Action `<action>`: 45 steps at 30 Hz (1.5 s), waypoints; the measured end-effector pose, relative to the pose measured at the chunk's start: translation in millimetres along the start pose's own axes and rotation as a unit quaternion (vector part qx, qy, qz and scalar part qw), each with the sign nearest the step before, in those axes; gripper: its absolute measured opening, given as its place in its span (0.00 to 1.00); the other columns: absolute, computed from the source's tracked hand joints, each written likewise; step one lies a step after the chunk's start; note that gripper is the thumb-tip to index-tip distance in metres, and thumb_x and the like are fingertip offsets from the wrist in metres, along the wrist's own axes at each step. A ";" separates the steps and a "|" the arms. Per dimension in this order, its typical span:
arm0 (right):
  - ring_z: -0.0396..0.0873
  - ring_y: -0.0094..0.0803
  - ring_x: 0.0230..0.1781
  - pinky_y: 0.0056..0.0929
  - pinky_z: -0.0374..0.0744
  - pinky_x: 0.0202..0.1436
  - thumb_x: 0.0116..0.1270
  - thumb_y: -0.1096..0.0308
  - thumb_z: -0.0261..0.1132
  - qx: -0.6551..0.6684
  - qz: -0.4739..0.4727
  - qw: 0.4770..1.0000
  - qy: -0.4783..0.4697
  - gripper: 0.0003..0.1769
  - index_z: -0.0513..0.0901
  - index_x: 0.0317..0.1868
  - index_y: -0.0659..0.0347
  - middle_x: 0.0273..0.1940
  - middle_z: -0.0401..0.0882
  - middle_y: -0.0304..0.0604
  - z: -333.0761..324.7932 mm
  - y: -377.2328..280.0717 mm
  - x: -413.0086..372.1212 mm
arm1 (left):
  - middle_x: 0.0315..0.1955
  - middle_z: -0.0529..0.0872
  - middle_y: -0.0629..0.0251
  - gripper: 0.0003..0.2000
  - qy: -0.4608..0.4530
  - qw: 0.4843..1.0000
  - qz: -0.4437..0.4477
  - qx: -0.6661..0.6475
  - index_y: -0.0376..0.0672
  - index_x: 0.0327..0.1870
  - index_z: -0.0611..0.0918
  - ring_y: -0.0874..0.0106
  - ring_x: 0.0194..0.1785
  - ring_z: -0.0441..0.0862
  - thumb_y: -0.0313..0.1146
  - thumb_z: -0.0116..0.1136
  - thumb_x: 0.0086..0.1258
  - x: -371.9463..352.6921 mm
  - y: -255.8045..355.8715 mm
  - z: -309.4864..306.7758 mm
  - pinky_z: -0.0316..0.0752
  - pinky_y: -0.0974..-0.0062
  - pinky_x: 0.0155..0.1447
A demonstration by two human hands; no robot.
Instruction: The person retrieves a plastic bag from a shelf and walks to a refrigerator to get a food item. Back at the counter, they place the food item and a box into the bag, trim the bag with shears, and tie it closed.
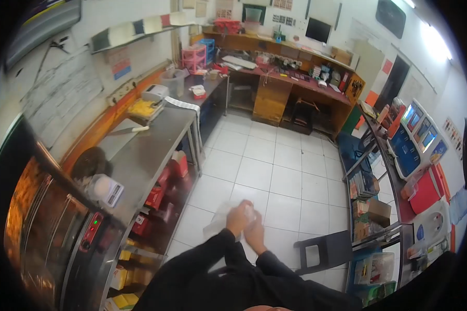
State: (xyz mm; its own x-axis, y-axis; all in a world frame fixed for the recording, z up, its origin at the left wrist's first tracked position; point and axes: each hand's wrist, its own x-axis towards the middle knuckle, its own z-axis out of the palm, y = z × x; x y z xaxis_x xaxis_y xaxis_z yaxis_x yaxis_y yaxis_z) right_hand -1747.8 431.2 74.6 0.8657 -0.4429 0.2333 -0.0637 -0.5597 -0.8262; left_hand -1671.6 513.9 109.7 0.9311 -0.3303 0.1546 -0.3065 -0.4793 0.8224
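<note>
Both of my hands are together in front of my body, above the tiled floor. My left hand (237, 218) is closed on a whitish, see-through plastic bag (216, 222), which spreads out to its left. Close against it, my right hand (253, 234) has its fingers closed on the gathered part of the same bag. A small reddish patch shows at the top of the left hand; I cannot make out what it is. Motion blurs the bag, and its contents, if any, cannot be told.
On the left, a steel counter (155, 137) carries a knife (127, 130), a small scale (106, 191) and a label printer (154, 93). A glass-fronted heated cabinet (41, 207) stands nearer. To my right are a dark stool (324, 251) and loaded shelves (368, 210). A desk (296, 78) spans the back.
</note>
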 end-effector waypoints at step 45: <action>0.77 0.59 0.51 0.45 0.80 0.52 0.46 0.80 0.66 -0.395 -0.045 0.871 -0.288 0.55 0.51 0.74 0.41 0.69 0.48 0.68 357.2 130.3 1377.5 | 0.65 0.56 0.32 0.31 0.082 0.910 -0.289 0.285 0.53 0.68 0.67 0.49 0.37 0.83 0.28 0.60 0.60 1263.0 -312.5 3.8 0.79 0.63 0.42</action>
State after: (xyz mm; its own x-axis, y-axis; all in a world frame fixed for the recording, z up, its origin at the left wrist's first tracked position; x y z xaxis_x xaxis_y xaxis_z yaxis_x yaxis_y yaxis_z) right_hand -386.2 -1.6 105.1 0.9757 -0.0745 -0.2062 -0.1075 -0.9822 -0.1538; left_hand -400.5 243.4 45.9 0.9722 0.2135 -0.0959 0.2340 -0.8941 0.3819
